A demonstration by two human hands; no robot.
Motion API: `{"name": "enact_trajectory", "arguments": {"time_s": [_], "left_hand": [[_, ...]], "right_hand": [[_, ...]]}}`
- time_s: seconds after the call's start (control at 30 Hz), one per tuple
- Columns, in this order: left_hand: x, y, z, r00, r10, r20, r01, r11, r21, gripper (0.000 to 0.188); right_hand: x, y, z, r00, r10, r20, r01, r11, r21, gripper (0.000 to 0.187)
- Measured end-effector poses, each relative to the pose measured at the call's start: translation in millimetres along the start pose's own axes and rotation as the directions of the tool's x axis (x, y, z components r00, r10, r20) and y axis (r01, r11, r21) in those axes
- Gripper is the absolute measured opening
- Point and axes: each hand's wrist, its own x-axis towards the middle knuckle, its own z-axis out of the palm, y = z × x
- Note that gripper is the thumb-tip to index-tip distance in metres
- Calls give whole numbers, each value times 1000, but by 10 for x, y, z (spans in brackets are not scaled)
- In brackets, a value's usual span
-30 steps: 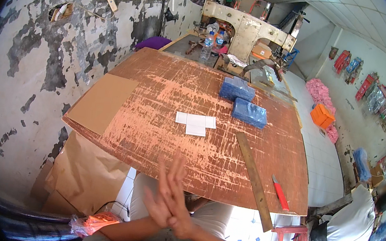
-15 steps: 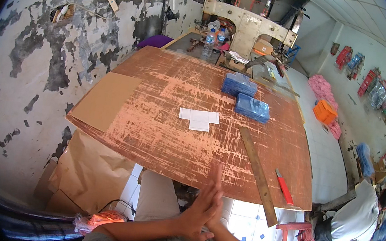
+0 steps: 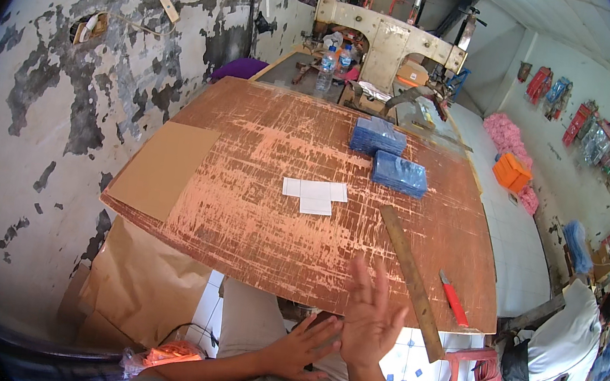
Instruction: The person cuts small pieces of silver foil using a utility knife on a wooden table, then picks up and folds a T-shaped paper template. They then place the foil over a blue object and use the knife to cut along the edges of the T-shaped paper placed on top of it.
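My left hand (image 3: 304, 347) is over my lap, below the table's near edge, fingers spread and nothing in it. Just right of it, my right hand (image 3: 371, 320) is raised with the palm showing and fingers apart, its fingertips over the near edge of the worn brown tabletop (image 3: 253, 245). The right hand is nearest to a long wooden ruler (image 3: 414, 286) lying at a slant. Beyond the hands, a white T-shaped paper piece (image 3: 316, 194) lies flat mid-table. Right of the ruler lies a red-handled knife (image 3: 453, 299).
Two stacks of blue plastic-wrapped packs (image 3: 377, 136) (image 3: 400, 174) sit toward the back. A brown cardboard sheet (image 3: 163, 169) lies at the left edge. Behind stands a cream machine (image 3: 382, 37) with water bottles (image 3: 326, 69) beside it. A red stool (image 3: 476, 372) and another person (image 3: 563, 336) are at right.
My hands were pressed together and have come apart. The right hand has moved right and turned its palm up into view; the left has dropped lower.
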Motion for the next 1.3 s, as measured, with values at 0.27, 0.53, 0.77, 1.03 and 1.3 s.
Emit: {"name": "enact_trajectory", "arguments": {"time_s": [0.27,0.53,0.77,1.03,1.3], "left_hand": [[419,199,-267,773,-632,57,61,-16,-998,98],[316,-19,-1126,849,-431,305,434,241,-868,70],[112,-928,-1508,768,-467,-439,595,774,218,35],[132,-1208,-1374,758,-483,-437,609,765,210,43],[93,-1239,-1355,731,-534,-426,649,736,192,44]], "right_hand": [[-378,657,-79,805,-60,591,548,459,-700,74],[740,-371,-476,934,82,348,358,-192,-914,56],[2168,-474,-1566,960,178,216,265,-332,-905,52],[3282,271,-2554,929,171,328,366,-301,-881,72],[3198,366,-2434,925,229,303,363,-294,-884,65]]}}
